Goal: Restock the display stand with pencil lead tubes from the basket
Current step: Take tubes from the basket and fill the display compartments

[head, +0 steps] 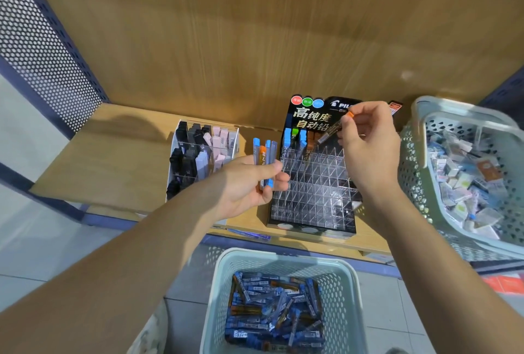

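A black display stand (312,206) with clear slotted rows sits on the wooden shelf; a few blue, green and brown tubes stand in its top row (296,140). My left hand (249,186) grips a bundle of lead tubes (265,160), blue-capped and one orange, just left of the stand. My right hand (365,143) pinches a single orange-capped tube (336,128) tilted over the stand's upper rows. Below the shelf, a pale basket (353,291) holds several blue and brown tubes (275,311).
A clear organizer (226,138) with black, grey and pink items stands left of the stand. A second pale basket (414,149) of small boxed goods sits at the right. A perforated metal panel (42,50) bounds the shelf on the left.
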